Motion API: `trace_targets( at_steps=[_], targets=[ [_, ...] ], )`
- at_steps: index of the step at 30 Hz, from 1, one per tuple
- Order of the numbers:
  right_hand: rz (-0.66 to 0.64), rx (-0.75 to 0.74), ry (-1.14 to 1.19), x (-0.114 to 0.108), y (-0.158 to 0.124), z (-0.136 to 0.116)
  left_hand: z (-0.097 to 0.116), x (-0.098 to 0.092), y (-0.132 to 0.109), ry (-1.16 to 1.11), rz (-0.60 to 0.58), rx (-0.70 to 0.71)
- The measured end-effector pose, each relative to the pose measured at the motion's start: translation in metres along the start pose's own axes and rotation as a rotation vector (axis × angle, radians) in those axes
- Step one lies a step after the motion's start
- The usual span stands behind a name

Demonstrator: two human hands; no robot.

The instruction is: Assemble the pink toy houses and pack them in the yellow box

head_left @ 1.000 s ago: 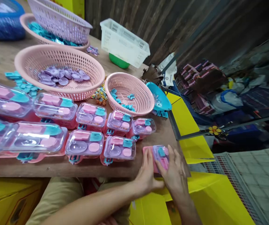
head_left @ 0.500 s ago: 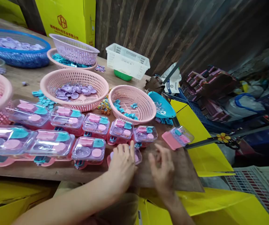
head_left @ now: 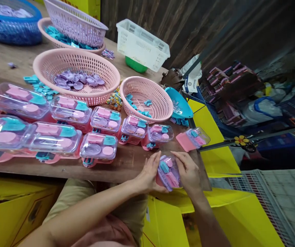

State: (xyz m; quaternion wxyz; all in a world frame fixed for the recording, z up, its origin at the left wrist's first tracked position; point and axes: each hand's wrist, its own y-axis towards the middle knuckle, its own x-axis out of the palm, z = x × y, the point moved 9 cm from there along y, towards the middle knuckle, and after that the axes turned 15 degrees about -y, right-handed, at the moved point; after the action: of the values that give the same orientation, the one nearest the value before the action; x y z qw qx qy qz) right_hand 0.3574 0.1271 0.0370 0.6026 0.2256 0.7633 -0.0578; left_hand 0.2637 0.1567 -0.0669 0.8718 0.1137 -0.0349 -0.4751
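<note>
Between my two hands is a small pink toy case (head_left: 169,173) with a clear lid, turned at an angle, with purple, pink and teal pieces showing through. My left hand (head_left: 151,173) grips its left side, thumb low and fingers along the edge. On the opposite side my right hand (head_left: 188,169) holds the upper right edge with bent fingers. Just beyond stands a similar lidded case (head_left: 160,135), the last of a row. To the right, another case (head_left: 193,138) lies near the table's end.
Two rows of clear-lidded cases (head_left: 98,149) fill the left front of the table. Behind them stand a pink basket of purple pieces (head_left: 76,55), a smaller pink basket (head_left: 147,84) with teal clips and a white basket (head_left: 142,41). Open yellow cartons (head_left: 214,206) border the table's right end.
My left hand has moved right with the case from the front of the row, and the case is turned round. My right hand has come onto it too. The view has tilted down.
</note>
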Motion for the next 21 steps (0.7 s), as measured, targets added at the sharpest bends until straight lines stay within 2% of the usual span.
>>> trace_targets(
  at_steps=[2,4,9,13,17,21],
  targets=[
    [0.074,0.006,-0.052,-0.003,-0.003,-0.005,-0.003,0.004,-0.002,-0.024,0.140,0.032],
    [0.054,-0.031,-0.070,0.002,-0.005,-0.009,-0.001,0.006,-0.005,-0.017,0.254,0.057],
    [-0.090,-0.105,-0.131,0.020,-0.007,-0.013,0.002,0.021,-0.006,0.130,0.269,0.057],
    [-0.074,0.004,-0.231,0.021,-0.007,-0.007,-0.002,0.017,-0.002,0.123,0.392,0.023],
    [-0.063,0.135,-0.328,0.016,-0.006,-0.002,0.000,0.018,0.008,0.064,0.269,0.097],
    [-0.009,0.160,-0.416,0.009,0.000,-0.011,-0.004,0.013,0.013,0.047,0.186,0.092]
  ],
)
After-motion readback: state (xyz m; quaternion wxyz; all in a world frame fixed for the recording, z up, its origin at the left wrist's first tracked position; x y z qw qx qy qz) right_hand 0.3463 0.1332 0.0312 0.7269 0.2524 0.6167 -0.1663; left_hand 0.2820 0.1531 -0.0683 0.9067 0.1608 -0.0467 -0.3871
